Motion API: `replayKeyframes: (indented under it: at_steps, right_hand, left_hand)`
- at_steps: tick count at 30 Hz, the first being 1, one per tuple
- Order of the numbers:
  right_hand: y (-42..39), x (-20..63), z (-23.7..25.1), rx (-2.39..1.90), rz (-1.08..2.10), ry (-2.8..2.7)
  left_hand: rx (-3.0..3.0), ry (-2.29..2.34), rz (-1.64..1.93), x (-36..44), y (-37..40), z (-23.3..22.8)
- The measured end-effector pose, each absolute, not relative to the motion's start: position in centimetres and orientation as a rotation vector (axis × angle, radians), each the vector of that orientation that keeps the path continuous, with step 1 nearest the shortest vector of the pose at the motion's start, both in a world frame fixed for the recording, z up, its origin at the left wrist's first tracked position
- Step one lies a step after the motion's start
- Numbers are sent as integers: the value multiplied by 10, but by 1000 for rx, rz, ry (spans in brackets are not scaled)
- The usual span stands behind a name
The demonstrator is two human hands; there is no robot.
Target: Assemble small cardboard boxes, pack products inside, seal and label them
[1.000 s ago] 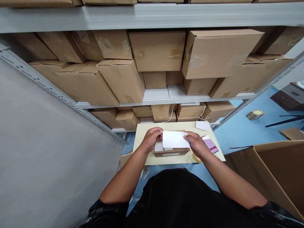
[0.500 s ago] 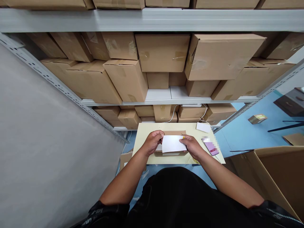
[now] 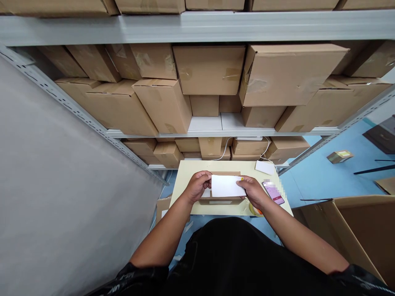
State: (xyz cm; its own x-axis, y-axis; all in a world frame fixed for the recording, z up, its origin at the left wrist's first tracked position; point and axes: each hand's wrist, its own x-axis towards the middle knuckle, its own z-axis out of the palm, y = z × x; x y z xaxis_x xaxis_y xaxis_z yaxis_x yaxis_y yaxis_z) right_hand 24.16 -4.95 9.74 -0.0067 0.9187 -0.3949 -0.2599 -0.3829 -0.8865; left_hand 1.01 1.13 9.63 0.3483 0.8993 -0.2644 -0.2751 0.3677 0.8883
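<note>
Over box (image 3: 220,200), hands pinching white sheet (image 3: 226,186)

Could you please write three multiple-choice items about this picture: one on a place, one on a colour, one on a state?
1. Where does the phone lie?
A. on the pale yellow table, right of the right hand
B. on a shelf
C. inside the big open carton

2. What colour is the sheet held between both hands?
A. blue
B. white
C. black

3. How is the sheet held?
A. by the left hand alone
B. it lies free, untouched
C. by both hands, one at each end

Answers:
1 A: the phone rests on the table beside the right hand.
2 B: the sheet is plain white.
3 C: the left hand grips its left end, the right hand its right end, above a small brown box.
</note>
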Motion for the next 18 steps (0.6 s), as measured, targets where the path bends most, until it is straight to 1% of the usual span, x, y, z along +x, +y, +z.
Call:
replayKeyframes:
  at_steps: [8,14,16,18]
  right_hand:
    - [-46,249,92,-1281,1607,-778]
    - [-41,250,82,-1350,1622,-842]
    - [-36,248,77,-1451,1545,-952]
    - [-31,245,72,-1607,1321,-1118]
  left_hand:
    - [751,832,909,17,15,94]
    - [741,819,886,23,13,94]
    - [742,823,869,26,10,92]
    - [746,826,845,30,7,89]
